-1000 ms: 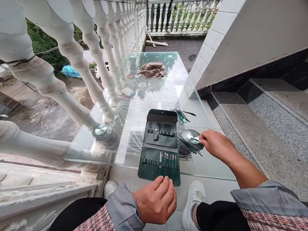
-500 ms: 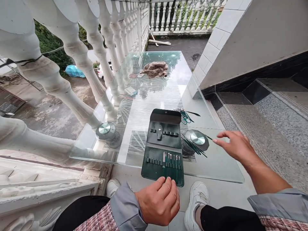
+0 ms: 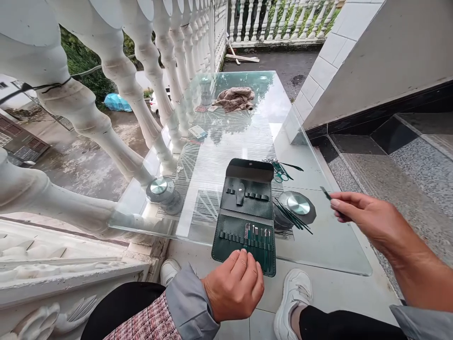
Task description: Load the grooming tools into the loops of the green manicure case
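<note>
A dark green manicure case (image 3: 244,215) lies unfolded at the near edge of the glass table. Its lower flap holds several slim silver-tipped tools (image 3: 260,238) in elastic loops; its upper loops look unfilled. My left hand (image 3: 235,285) is closed at the case's bottom edge, fingertips pressed together over it. To the right, above the tabletop, my right hand (image 3: 371,222) pinches a small green manicure tool (image 3: 325,192) with a flat tip, its other end hidden by the fingers. A bunch of thin green tools (image 3: 292,217) rests just right of the case.
Small green scissors (image 3: 281,174) and other tools lie beyond the bunch. A crumpled brown cloth (image 3: 235,99) and a small packet (image 3: 197,132) are farther back on the glass table (image 3: 332,250). White balusters (image 3: 116,104) line the left; stone steps (image 3: 410,165) rise at the right.
My right hand has moved right and slightly nearer, carrying the small green tool away from the bunch. My left hand stays at the case's lower edge. The view has shifted slightly.
</note>
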Demonstrator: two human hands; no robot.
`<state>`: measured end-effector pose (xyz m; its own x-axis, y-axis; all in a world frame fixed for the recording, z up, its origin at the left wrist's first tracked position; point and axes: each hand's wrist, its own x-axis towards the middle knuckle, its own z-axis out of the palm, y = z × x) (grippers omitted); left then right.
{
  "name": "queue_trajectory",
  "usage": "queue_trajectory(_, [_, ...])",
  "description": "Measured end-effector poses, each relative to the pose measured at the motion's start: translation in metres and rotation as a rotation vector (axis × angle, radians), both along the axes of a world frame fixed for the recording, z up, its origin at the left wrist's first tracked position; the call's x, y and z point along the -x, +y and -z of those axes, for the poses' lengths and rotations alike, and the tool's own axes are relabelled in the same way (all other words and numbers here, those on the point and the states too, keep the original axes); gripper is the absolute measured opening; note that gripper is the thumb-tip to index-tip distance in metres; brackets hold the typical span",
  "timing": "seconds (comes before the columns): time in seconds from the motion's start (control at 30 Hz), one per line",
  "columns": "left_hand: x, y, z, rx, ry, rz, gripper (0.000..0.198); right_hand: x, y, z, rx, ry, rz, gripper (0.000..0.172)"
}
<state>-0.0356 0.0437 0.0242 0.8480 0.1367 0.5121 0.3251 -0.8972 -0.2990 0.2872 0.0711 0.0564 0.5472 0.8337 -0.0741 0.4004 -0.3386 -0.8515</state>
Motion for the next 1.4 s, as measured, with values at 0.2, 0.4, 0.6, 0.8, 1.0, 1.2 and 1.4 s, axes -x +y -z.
queue_trajectory(0.2, [0.0, 0.0, 0.0, -0.012, 0.042, -0.01, 0.026, 0.094, 0.01, -0.024, 0.064, 0.497, -0.296, 0.034])
queue_trajectory(0.4, [0.001, -0.001, -0.004, -0.014, -0.029, 0.038, 0.027, 0.131, 0.016, -0.025, 0.074, 0.492, -0.427, 0.033])
queue_trajectory(0.6, [0.002, -0.001, -0.002, -0.019, -0.007, -0.009, 0.028, 0.149, 0.021, -0.02, 0.06, 0.449, -0.462, 0.045])
queue_trajectory(0.8, [0.003, -0.001, 0.002, -0.03, 0.028, -0.022, 0.028, 0.153, 0.025, -0.01, 0.022, 0.317, -0.418, 0.034])
queue_trajectory(1.0, [0.002, -0.003, 0.003, -0.029, 0.06, -0.091, 0.028, 0.158, 0.024, 0.005, 0.071, 0.356, -0.519, 0.03])
queue_trajectory(1.2, [0.002, -0.003, 0.003, -0.031, 0.061, -0.088, 0.027, 0.159, 0.023, 0.006, 0.048, 0.3, -0.534, 0.026])
queue_trajectory(1.4, [0.002, -0.005, 0.005, -0.028, 0.07, -0.103, 0.027, 0.16, 0.023, 0.003, 0.018, 0.263, -0.498, 0.025])
